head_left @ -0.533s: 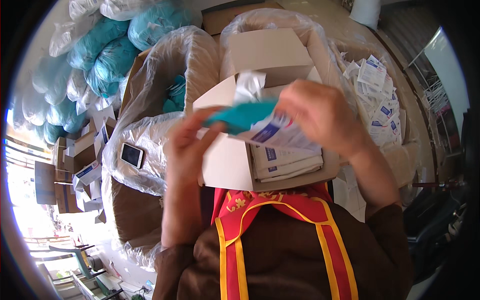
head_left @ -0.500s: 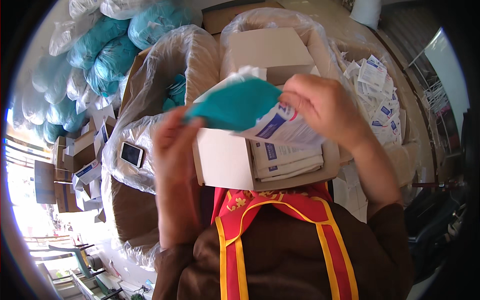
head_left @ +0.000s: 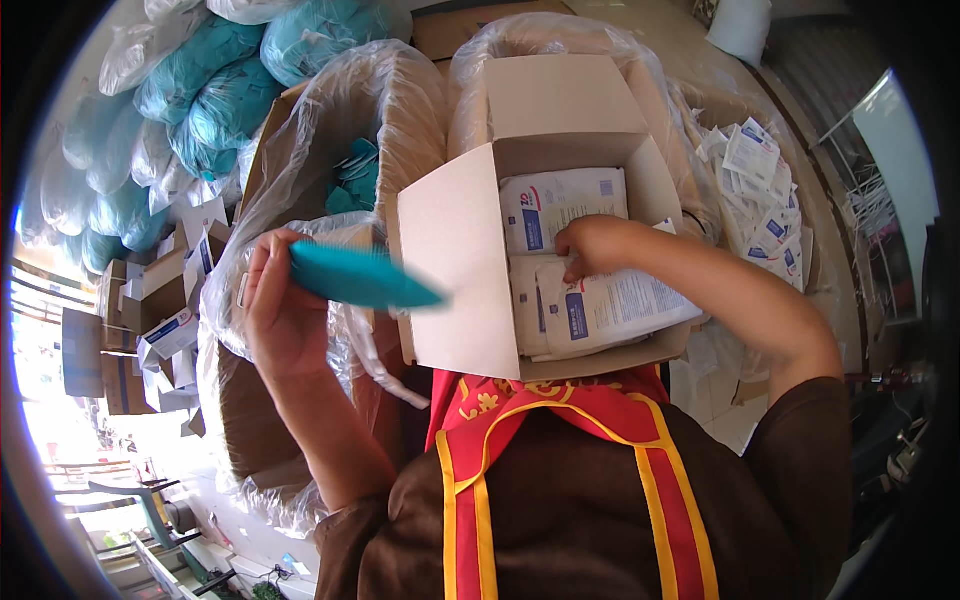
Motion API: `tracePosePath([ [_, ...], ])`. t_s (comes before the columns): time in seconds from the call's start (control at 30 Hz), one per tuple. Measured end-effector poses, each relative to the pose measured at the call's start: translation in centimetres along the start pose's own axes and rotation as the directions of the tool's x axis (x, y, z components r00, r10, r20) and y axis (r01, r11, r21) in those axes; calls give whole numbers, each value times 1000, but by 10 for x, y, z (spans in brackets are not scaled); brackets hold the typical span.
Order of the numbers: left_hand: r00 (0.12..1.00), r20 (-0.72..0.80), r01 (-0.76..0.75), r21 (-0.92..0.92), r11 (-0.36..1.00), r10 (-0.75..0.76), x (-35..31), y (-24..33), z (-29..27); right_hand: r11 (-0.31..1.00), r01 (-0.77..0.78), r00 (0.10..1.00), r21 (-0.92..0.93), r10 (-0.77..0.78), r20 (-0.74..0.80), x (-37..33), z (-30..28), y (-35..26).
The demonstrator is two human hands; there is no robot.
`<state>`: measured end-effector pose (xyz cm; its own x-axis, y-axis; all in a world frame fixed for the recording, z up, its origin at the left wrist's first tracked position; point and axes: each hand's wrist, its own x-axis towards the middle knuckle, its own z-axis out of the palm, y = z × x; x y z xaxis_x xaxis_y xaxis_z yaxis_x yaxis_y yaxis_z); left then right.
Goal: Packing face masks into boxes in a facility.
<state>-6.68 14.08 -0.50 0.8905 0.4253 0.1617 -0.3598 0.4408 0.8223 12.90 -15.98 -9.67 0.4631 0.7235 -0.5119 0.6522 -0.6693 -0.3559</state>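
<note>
My left hand (head_left: 285, 310) is raised at the left and grips a folded teal face mask (head_left: 365, 277) by one end, its other end pointing right. The mask is smeared by motion. My right hand (head_left: 598, 247) reaches into an open cardboard box (head_left: 447, 265) in front of my apron, fingers pinched on a white printed packet (head_left: 625, 305) in the near stack. Part of that packet lies under my right forearm. A second packet (head_left: 560, 205) rests flat toward the box's far side.
Left of the box, a plastic-lined carton (head_left: 335, 110) contains several teal masks (head_left: 355, 180). Loose packets (head_left: 750, 155) fill a carton at the right. Bulging bags (head_left: 225, 110) are piled at the far left, above small empty boxes (head_left: 165, 290).
My left hand has drawn the mask away to the left, out of its packet. My right hand has let go of that packet and come down into the box. The phone is now mostly hidden.
</note>
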Motion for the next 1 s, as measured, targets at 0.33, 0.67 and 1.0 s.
tracePosePath([
  [0.33,973,155,65,529,846,-172,-3,-56,63,996,41,978,76,-25,-209,-23,21,-11],
  [0.67,913,260,-50,836,547,-314,-12,-80,86,971,239,852,15,-202,-484,-91,-20,-45],
  [1.0,831,553,-470,750,465,-53,-18,-76,127,897,443,641,-13,-327,-695,-115,-29,-53],
])
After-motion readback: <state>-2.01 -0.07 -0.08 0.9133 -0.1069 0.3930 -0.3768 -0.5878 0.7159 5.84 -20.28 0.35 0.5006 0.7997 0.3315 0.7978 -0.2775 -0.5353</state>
